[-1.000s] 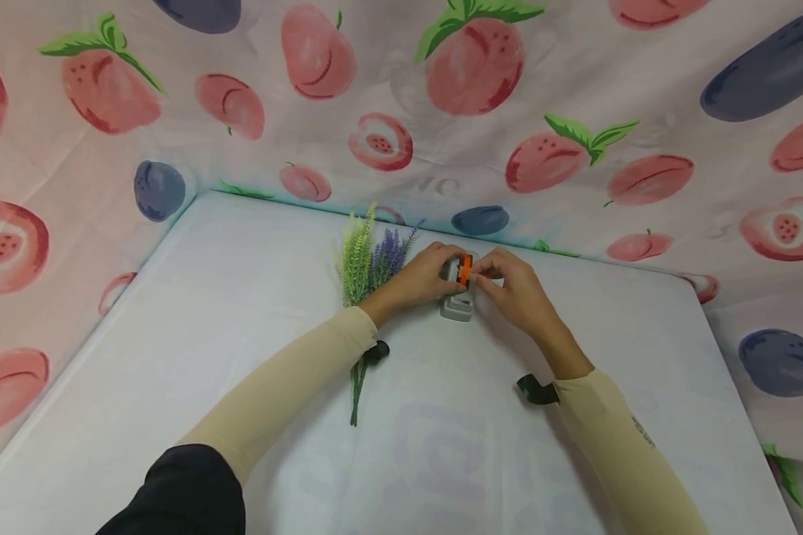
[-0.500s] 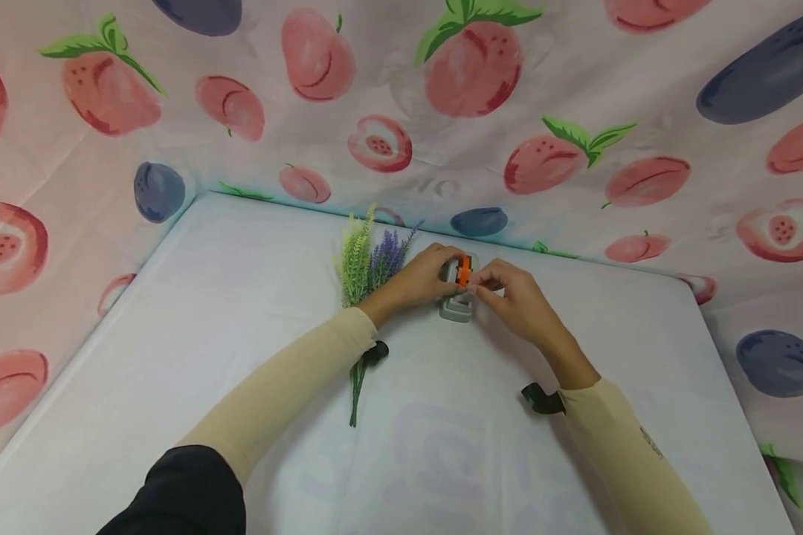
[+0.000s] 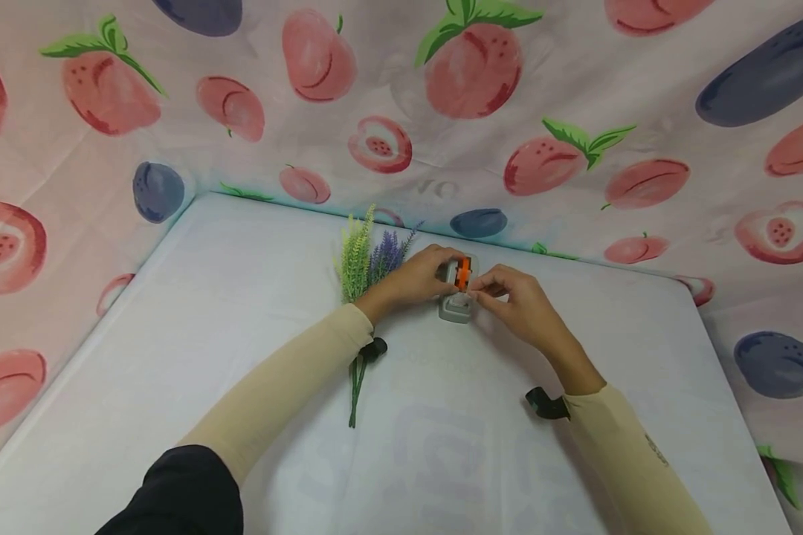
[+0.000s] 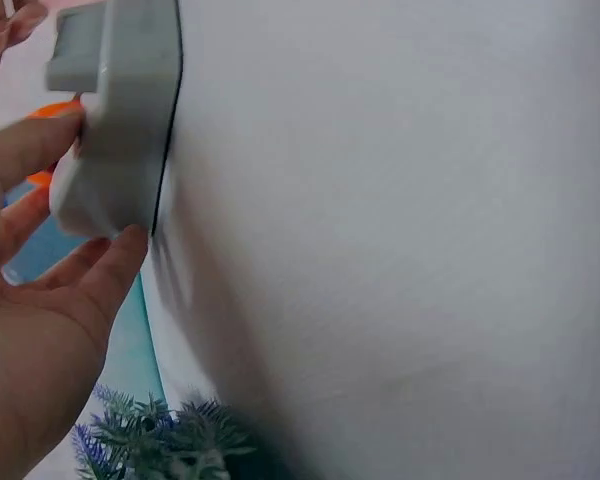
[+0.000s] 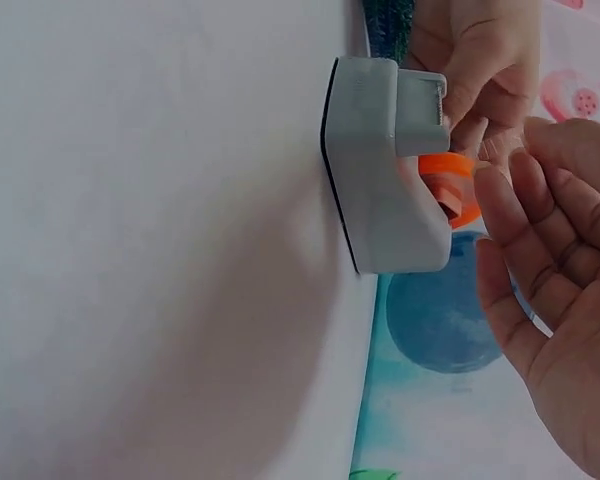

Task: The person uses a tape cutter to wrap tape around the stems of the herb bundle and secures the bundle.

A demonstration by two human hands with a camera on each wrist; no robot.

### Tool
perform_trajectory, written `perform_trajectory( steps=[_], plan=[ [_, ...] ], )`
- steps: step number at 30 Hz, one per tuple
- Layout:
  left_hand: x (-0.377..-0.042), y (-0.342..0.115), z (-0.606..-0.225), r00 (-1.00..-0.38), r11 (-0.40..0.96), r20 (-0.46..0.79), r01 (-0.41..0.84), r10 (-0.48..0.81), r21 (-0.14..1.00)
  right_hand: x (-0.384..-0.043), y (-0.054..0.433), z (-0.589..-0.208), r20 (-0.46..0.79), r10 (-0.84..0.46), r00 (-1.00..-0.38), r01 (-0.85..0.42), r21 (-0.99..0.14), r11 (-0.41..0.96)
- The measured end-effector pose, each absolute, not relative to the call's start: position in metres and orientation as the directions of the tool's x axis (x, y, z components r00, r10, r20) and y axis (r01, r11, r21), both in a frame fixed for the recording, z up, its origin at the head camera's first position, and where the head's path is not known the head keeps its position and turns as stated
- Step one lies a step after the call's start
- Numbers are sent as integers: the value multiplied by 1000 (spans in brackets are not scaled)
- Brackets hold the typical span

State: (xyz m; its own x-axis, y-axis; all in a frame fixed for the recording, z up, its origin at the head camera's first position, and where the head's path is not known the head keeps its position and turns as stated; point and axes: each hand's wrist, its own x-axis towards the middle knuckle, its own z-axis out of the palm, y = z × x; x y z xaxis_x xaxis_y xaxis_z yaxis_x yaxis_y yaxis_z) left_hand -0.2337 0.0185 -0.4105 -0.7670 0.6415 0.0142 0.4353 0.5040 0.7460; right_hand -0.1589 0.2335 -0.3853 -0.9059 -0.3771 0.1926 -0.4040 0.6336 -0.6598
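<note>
A grey tape dispenser [image 3: 454, 310] stands on the white table near its far side, with an orange tape spool [image 3: 464, 272] in it. My left hand [image 3: 424, 276] grips the dispenser from the left. Its thumb [image 4: 40, 140] lies at the spool, and fingertips touch the end of the grey body [image 4: 125, 150]. To the right, my right hand [image 3: 520, 305] pinches the clear tape [image 5: 502, 150] between thumb and forefinger, just beside the spool. Its other fingers [image 5: 535, 260] curl loosely. Most of the tape strip is hidden by the fingers.
Artificial yellow-green flowers [image 3: 356, 260] and purple flowers [image 3: 387, 254] lie left of the dispenser, their stems [image 3: 357, 394] passing under my left wrist. A fruit-printed cloth [image 3: 241, 171] hangs behind the table [image 3: 268, 275]. Black wrist cameras [image 3: 546, 404] stick out beside the sleeves.
My right hand has drawn slightly down and toward me along the dispenser. The left hand and the dispenser stay almost where they were.
</note>
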Motion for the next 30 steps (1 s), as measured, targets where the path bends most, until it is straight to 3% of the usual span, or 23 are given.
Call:
perform_trajectory(
  steps=[8,19,30],
  plan=[
    [-231,18,-407,-783,453,-1,358,622,816,-157,235,-387,122,-368,-922,-348,-680,646],
    [-231,21,-409,-796,447,24,364,604,817,-158,230,-388,195,-315,-929,-360,-674,645],
    [-232,19,-411,-783,430,49,392,621,813,-157,221,-387,181,-208,-961,-276,-662,697]
  ],
)
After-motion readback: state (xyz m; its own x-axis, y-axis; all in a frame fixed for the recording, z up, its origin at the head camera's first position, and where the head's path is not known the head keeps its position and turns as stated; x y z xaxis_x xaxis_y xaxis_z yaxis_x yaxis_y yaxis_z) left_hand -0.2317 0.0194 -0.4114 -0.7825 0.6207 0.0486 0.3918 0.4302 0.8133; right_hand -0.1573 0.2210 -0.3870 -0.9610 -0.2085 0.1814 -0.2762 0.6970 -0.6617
